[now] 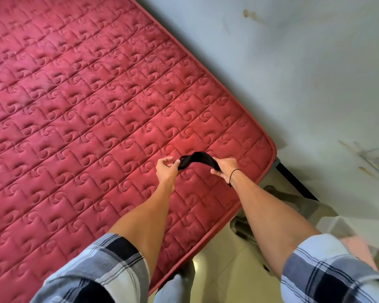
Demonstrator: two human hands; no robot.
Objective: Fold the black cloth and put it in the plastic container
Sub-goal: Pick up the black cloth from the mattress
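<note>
A small black cloth (196, 159) hangs bunched in a short arc between my two hands, just above the red quilted mattress (92, 110) near its right corner. My left hand (165, 169) pinches the cloth's left end with thumb and fingertips. My right hand (224, 167), with a thin black band on the wrist, grips the right end. A translucent plastic container (335, 226) shows partly at the lower right, beside and below the mattress; my right forearm hides part of it.
The mattress fills the left and centre of the view; its piped edge runs diagonally to a rounded corner at the right. A pale blue-grey wall (293, 73) stands beyond. Beige floor tiles (234, 274) lie below the mattress edge. My plaid sleeves are at the bottom.
</note>
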